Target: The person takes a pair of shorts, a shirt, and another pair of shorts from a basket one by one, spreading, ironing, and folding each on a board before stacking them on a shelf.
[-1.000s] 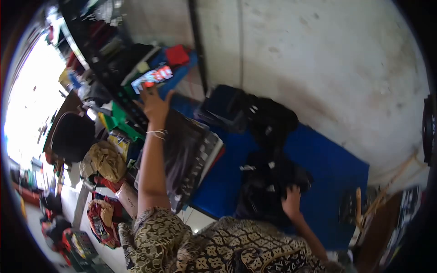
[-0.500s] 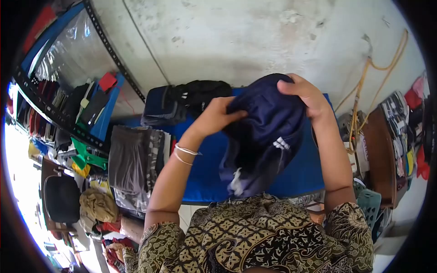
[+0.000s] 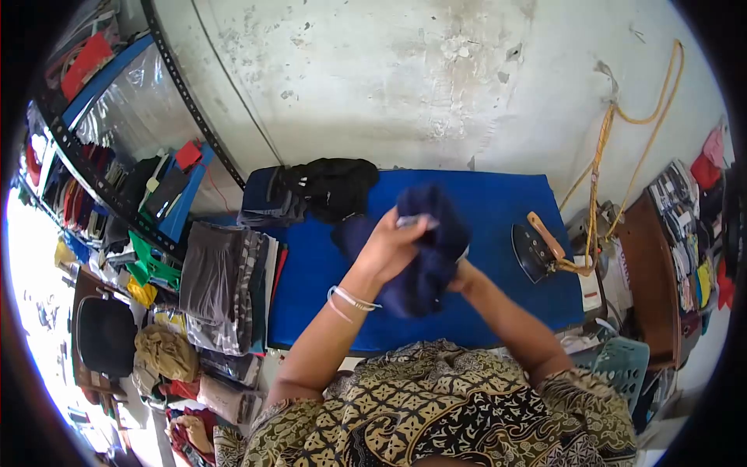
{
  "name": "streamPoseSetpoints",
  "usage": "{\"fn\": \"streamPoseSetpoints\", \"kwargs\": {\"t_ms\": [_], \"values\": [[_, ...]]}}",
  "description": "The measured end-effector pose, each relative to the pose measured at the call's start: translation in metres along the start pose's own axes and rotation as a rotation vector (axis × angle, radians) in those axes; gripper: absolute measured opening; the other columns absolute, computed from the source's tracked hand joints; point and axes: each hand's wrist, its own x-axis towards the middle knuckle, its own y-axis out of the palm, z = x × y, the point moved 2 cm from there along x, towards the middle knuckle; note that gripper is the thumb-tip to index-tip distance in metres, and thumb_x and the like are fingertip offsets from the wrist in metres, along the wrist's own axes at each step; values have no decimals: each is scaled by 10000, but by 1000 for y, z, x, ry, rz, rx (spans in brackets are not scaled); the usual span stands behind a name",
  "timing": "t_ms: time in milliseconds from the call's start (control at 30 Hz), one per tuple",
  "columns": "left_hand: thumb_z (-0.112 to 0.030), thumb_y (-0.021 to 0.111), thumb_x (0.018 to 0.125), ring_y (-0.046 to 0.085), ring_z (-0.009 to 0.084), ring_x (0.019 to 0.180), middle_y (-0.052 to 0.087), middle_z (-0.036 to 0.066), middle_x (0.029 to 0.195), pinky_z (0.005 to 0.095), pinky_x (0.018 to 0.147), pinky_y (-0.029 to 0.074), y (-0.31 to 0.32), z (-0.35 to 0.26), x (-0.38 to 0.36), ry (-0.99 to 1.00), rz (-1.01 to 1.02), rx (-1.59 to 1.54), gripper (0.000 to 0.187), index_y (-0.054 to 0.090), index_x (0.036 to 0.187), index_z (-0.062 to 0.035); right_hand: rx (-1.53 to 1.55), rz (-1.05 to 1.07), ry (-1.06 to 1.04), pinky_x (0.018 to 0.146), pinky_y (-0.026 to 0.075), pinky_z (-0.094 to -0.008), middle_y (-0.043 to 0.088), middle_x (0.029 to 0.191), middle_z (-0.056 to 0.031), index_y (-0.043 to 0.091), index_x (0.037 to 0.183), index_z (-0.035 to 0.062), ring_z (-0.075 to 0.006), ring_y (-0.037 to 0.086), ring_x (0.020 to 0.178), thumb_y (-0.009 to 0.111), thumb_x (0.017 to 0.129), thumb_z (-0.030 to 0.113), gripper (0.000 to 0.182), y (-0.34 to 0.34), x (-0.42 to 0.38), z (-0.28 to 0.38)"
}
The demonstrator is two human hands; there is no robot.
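A dark navy garment (image 3: 424, 272) hangs bunched between my hands above the blue table cover (image 3: 490, 202). My left hand (image 3: 393, 247) is closed on its upper left part, the thumb pressed on a pale patch of the cloth. At the garment's right edge, my right hand (image 3: 464, 279) grips the cloth, its fingers partly hidden behind it. Part of the navy cloth reaches out to the left behind my left hand. Motion blurs the garment somewhat.
An iron (image 3: 533, 251) with a wooden handle rests at the table's right side, by a hanging yellow cord (image 3: 597, 163). Dark folded clothes (image 3: 268, 194) and a black garment (image 3: 338, 187) lie at the back left. Grey folded clothes (image 3: 210, 272) are stacked left of the table.
Both hands have come lower and closer together, and the spread garment is now bunched between them. The view has shifted, and the iron now shows at the right.
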Motion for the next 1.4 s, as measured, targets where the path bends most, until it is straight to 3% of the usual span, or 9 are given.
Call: {"fn": "streamPoseSetpoints", "kwargs": {"t_ms": [67, 233, 400, 600, 733, 967, 1200, 1267, 1400], "values": [[-50, 527, 840, 566, 167, 910, 599, 55, 978, 313, 840, 439, -38, 7, -31, 36, -230, 168, 218, 530, 1058, -51, 862, -172, 305, 905, 435, -402, 569, 1132, -130, 531, 1116, -3, -288, 558, 1020, 488, 846, 254, 374, 4, -2, 2], [-87, 559, 810, 546, 188, 943, 590, 63, 1002, 327, 868, 426, -65, 54, -77, -64, -336, -88, 288, 527, 1094, -56, 995, -57, 209, 818, 468, -349, 614, 932, -155, 574, 894, -1, -279, 584, 892, 367, 847, 414, 466, 87, -29, 87], [-134, 608, 774, 530, 207, 977, 574, 84, 1039, 328, 873, 423, -32, 64, -98, 43, -231, -165, 349, 527, 1101, -41, 915, 752, -188, 903, 394, -330, 611, 940, -127, 577, 956, 24, -248, 558, 940, 350, 855, 529, 562, 104, -58, 49], [-191, 668, 731, 512, 231, 1019, 556, 110, 1084, 329, 879, 419, 1, -34, -123, 186, 234, 296, 436, 527, 1108, -23, 138, 159, 21, 869, 392, -341, 571, 1007, -125, 539, 1010, 18, -238, 531, 957, 378, 824, 444, 492, 49, -74, 125], [-228, 708, 703, 499, 246, 1046, 544, 126, 1114, 330, 883, 416, 45, -53, -114, 176, 740, 722, 499, 527, 1113, -11, -859, 440, 196, 816, 412, -345, 583, 959, -117, 563, 954, 29, -234, 546, 900, 410, 799, 356, 393, 41, -26, 174], [-238, 650, 735, 571, 286, 926, 589, 167, 1047, 369, 831, 440, 55, -130, -30, -678, 1031, 2535, 455, 552, 1103, 12, -1754, 975, 229, 723, 447, -354, 603, 876, -104, 605, 856, 48, -228, 572, 800, 466, 754, 202, 231, 40, 10, 173], [-175, 657, 689, 574, 330, 918, 610, 188, 991, 397, 792, 458, 13, -157, -28, -1224, 1048, 2122, 483, 536, 1101, 45, -1871, 1107, 234, 631, 482, -363, 624, 792, -90, 647, 758, 68, -222, 598, 701, 521, 710, 48, 136, 53, -39, 176], [-190, 651, 676, 565, 343, 951, 602, 192, 1017, 395, 821, 445, 25, -170, -17, -1168, 1044, 2398, 482, 552, 1097, 24, -2524, 767, 278, 509, 464, -308, 601, 631, -72, 613, 667, 56, -197, 577, 544, 550, 648, 43, 67, 88, -64, 195], [-242, 648, 714, 542, 350, 1006, 588, 154, 1080, 392, 853, 434, 66, -169, -12, -885, 1166, 2528, 468, 555, 1128, -44, -1046, 1581, 394, 574, 483, -349, 584, 686, -87, 601, 707, 24, -228, 565, 633, 565, 672, 80, 76, 120, -138, 198]]}}
